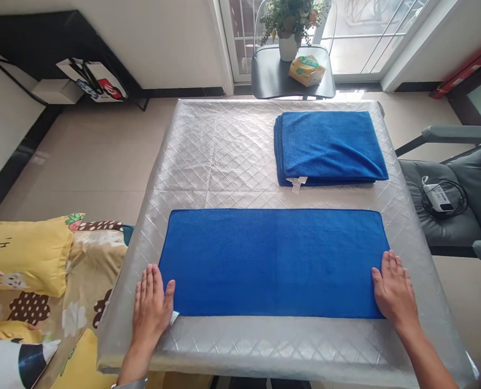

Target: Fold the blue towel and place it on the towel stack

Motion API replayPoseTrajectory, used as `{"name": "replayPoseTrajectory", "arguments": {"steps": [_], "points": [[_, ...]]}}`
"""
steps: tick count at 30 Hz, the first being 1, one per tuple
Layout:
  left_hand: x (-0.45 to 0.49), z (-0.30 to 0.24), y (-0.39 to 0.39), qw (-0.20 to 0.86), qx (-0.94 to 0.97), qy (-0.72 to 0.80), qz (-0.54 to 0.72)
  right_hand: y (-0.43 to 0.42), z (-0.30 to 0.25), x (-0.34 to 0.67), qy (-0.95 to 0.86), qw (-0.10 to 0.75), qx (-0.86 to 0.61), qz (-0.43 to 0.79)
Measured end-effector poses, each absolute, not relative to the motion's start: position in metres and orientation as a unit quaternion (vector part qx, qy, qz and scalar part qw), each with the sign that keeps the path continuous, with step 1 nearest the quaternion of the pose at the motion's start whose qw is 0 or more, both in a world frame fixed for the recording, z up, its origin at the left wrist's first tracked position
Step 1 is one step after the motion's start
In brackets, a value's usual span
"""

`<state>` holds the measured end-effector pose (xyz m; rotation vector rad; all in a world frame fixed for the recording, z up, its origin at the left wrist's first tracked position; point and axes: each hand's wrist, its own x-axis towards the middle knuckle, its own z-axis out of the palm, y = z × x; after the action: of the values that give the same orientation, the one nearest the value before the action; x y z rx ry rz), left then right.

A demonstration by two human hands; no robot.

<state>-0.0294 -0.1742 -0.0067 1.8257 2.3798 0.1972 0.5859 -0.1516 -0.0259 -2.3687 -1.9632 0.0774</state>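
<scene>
A blue towel (272, 262) lies spread flat as a long rectangle across the near part of the table. At its lower left corner rests my left hand (151, 302), fingers stretched out and thumb on the cloth; a small white tag shows beside the palm. My right hand (396, 292) lies flat over the right edge, with its fingers extended. Neither hand grips anything. Farther back on the right sits a stack of folded blue towels (331, 146), with white tags sticking out at its near left corner.
A silver quilted cover (208, 156) drapes the table. Behind it a chair (264, 70) holds a potted plant (289, 46) and a yellow tissue pack (307, 70). On the right, a grey armchair (446, 229) bears a white power strip (438, 196). Yellow pillows (25, 254) lie at left.
</scene>
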Motion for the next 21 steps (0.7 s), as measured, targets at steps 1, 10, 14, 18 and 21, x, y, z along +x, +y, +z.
{"name": "replayPoseTrajectory", "arguments": {"steps": [1,10,14,18,21], "points": [[-0.028,-0.005,-0.172,0.063,0.604,0.791,0.070,-0.151,-0.023,0.586,-0.637,0.034,-0.770,0.021],[0.136,0.013,-0.080,0.060,0.789,0.600,0.115,-0.075,0.016,0.409,-0.770,0.122,-0.625,0.039],[0.203,0.012,-0.033,0.087,0.831,0.539,0.104,-0.033,0.006,0.351,-0.801,0.108,-0.582,0.088],[0.207,0.002,-0.015,0.093,0.821,0.557,0.085,-0.019,-0.010,0.361,-0.805,0.098,-0.580,0.080],[0.171,-0.004,-0.011,0.084,0.805,0.583,0.071,-0.020,-0.016,0.407,-0.790,0.097,-0.604,0.048]]}}
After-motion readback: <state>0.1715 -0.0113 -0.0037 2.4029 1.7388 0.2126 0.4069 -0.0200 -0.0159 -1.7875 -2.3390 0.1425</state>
